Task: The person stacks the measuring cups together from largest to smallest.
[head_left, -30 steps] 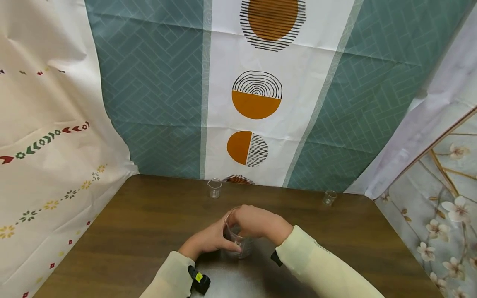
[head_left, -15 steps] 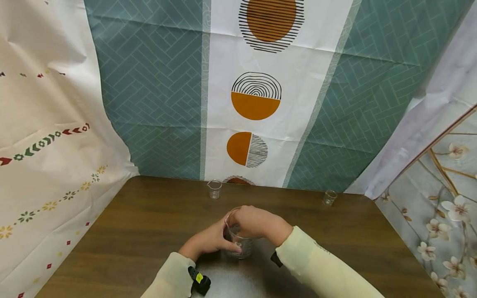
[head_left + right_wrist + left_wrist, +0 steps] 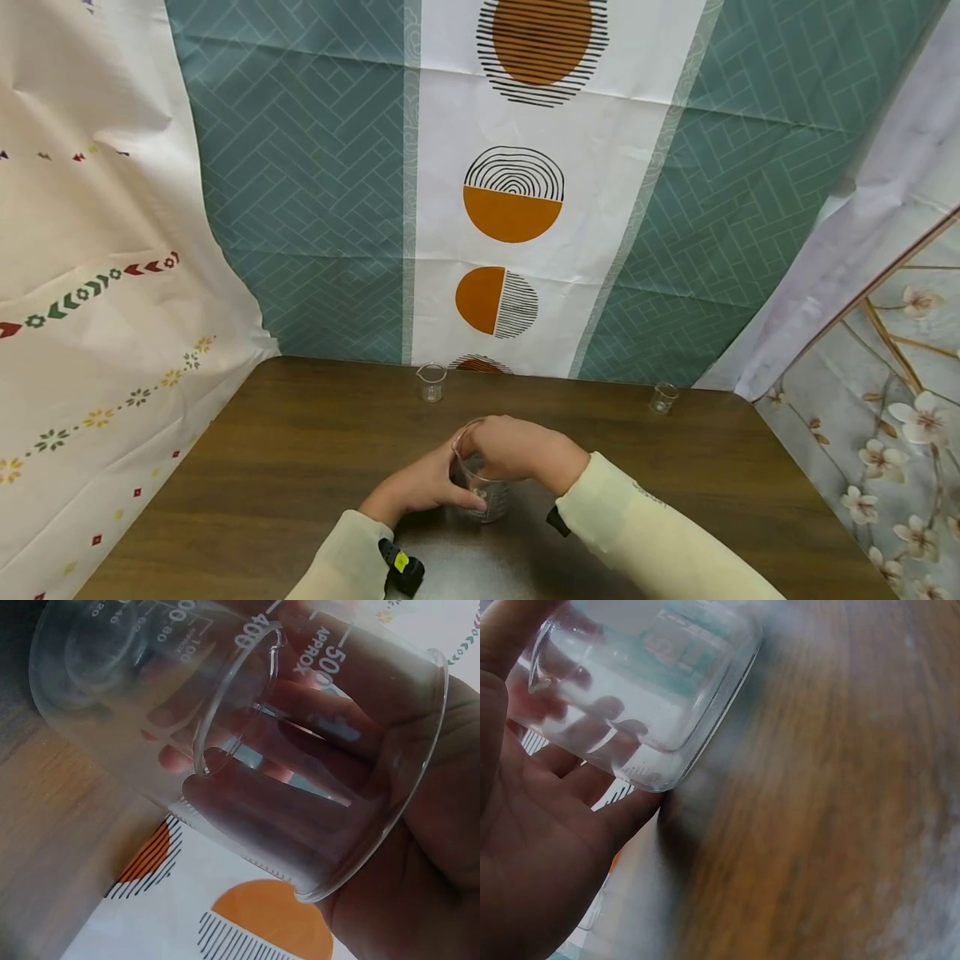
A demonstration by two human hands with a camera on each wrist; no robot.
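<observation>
A large clear glass beaker (image 3: 491, 505) with white 400 and 500 markings stands on the table in front of me. My left hand (image 3: 420, 482) grips its outside, thumb across the near wall and fingers round the far side. From the right, my right hand (image 3: 525, 448) reaches over the rim with its fingers down inside. A smaller glass beaker (image 3: 217, 705) sits within the large one in the right wrist view; my right fingers (image 3: 255, 780) pinch it at its rim. In the left wrist view, the large beaker's base (image 3: 705, 712) shows close to the wood.
Two small glass beakers stand along the back of the brown wooden table (image 3: 300, 442): one beaker (image 3: 432, 386) at back centre, another beaker (image 3: 663, 398) at back right. A patterned curtain (image 3: 510, 292) hangs behind the table's back edge, with cloths at both sides.
</observation>
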